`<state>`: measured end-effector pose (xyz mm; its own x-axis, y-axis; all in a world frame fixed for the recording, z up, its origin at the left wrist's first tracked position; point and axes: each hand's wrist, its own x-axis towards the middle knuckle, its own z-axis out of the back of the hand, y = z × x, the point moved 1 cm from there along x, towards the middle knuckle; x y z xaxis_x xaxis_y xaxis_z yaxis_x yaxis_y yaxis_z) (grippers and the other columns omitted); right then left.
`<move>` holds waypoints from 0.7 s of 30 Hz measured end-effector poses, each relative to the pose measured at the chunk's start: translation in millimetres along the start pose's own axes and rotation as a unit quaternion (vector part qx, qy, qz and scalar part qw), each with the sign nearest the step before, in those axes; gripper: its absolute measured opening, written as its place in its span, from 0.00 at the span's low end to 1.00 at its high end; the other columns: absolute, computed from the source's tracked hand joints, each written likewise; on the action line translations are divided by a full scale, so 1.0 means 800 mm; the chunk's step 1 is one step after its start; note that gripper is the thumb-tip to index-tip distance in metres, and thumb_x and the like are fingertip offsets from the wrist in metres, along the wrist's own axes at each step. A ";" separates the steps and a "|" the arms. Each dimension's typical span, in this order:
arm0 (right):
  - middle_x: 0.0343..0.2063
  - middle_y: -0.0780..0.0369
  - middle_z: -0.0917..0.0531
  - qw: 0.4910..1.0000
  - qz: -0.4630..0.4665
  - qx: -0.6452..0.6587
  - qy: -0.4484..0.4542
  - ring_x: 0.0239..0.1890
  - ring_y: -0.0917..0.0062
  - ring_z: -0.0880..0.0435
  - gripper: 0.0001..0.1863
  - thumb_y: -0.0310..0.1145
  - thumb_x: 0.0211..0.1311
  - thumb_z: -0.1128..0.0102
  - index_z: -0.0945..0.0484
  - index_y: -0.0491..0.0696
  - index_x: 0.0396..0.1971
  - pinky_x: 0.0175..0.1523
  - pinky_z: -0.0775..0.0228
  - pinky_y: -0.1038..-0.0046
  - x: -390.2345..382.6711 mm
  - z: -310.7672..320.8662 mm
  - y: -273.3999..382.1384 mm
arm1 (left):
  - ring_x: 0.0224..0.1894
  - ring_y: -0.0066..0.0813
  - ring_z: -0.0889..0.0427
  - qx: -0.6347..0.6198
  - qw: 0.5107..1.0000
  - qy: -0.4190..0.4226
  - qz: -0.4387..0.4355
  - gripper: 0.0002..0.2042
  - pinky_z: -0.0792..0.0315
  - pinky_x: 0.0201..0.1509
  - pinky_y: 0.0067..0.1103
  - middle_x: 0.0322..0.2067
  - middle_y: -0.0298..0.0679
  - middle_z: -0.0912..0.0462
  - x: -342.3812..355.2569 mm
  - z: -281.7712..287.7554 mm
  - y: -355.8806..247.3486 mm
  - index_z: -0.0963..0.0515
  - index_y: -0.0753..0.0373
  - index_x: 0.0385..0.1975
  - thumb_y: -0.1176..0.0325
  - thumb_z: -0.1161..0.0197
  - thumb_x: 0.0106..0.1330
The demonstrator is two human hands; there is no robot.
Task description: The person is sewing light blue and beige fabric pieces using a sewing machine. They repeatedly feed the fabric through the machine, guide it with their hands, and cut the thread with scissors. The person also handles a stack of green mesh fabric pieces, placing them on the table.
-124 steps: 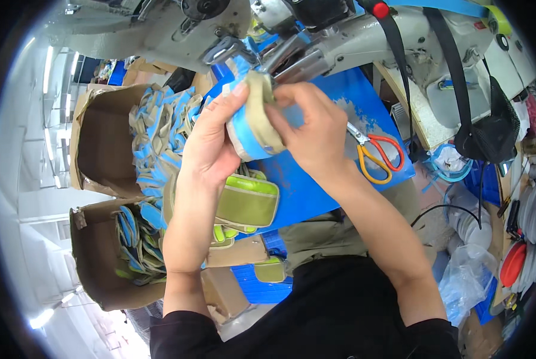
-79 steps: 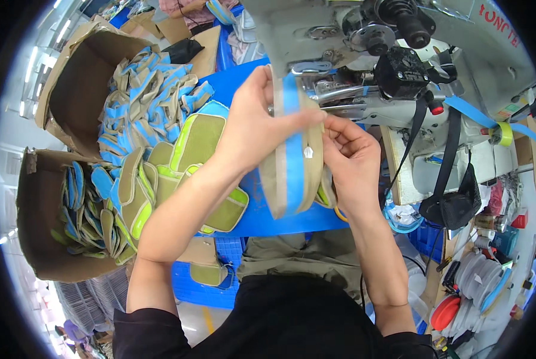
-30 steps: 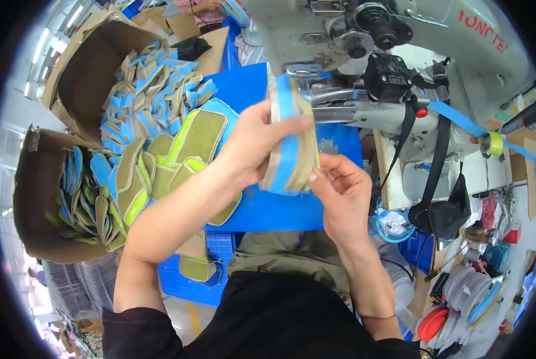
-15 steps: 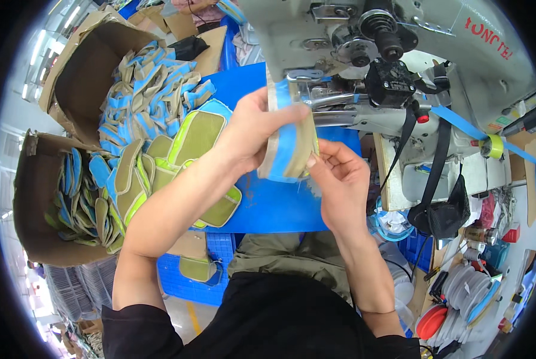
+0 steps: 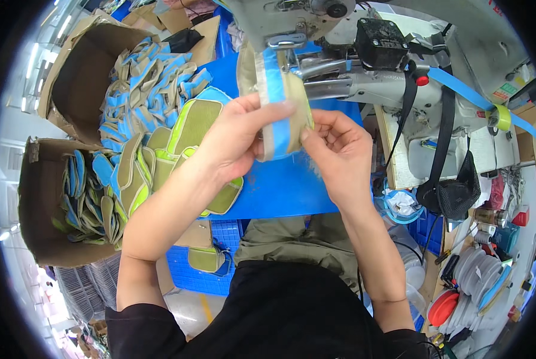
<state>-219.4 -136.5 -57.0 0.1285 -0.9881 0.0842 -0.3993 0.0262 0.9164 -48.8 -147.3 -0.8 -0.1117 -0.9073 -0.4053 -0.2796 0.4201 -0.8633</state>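
Observation:
A tan slipper [image 5: 276, 81] with a blue stripe and a pale band across it is held up at the arm of a grey sewing machine [image 5: 372, 84]. My left hand [image 5: 238, 134] is closed on its left side, with the thumb pressed over the blue stripe. Pinched between the thumb and fingers of my right hand [image 5: 340, 152] is its right edge. The slipper's upper end reaches the metal presser parts [image 5: 287, 42], and the needle is not plain to see. Left of my left hand lie olive slipper soles [image 5: 199, 125] with lime-green edging on the blue tabletop [image 5: 280, 197].
Two cardboard boxes [image 5: 32, 197] stand at the left, near blue and tan strap pieces [image 5: 151, 90] and stacked soles. Blue tape [image 5: 459, 87] runs through a yellow-green roll [image 5: 500, 118] at the right. A blue bin [image 5: 399, 206] and white reels [image 5: 480, 275] sit below.
The view has shifted, with the machine now higher in the picture. Both hands still hold the slipper and sit slightly higher; my right hand remains at its right edge.

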 end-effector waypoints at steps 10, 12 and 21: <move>0.37 0.62 0.12 0.999 -0.004 0.036 -0.009 0.37 0.85 0.16 0.11 0.19 0.64 0.33 0.17 0.37 0.45 0.43 0.23 0.80 -0.001 -0.009 0.000 | 0.35 0.25 0.11 -0.008 1.000 -0.002 -0.024 0.12 0.15 0.37 0.23 0.38 0.39 0.12 0.015 -0.001 0.000 0.18 0.67 0.47 0.70 0.29 0.67; 0.37 0.62 0.12 0.999 -0.001 0.049 -0.008 0.37 0.85 0.16 0.10 0.18 0.64 0.34 0.17 0.37 0.45 0.43 0.23 0.80 0.004 -0.011 -0.002 | 0.36 0.26 0.11 0.000 1.000 -0.002 -0.023 0.13 0.15 0.38 0.25 0.39 0.40 0.12 0.022 0.000 -0.006 0.18 0.67 0.47 0.70 0.29 0.67; 0.36 0.62 0.12 0.999 0.003 0.047 -0.014 0.35 0.86 0.16 0.10 0.18 0.64 0.34 0.17 0.37 0.45 0.41 0.23 0.80 0.015 -0.015 -0.006 | 0.35 0.26 0.11 -0.006 1.000 0.016 -0.025 0.12 0.15 0.37 0.25 0.38 0.40 0.12 0.033 0.005 -0.012 0.18 0.67 0.46 0.70 0.28 0.67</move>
<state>-205.4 -146.5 -55.8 0.1009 -0.9919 0.0771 -0.4838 0.0188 0.8750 -44.9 -175.3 -4.3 -0.1268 -0.9274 -0.3518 -0.2967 0.3739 -0.8787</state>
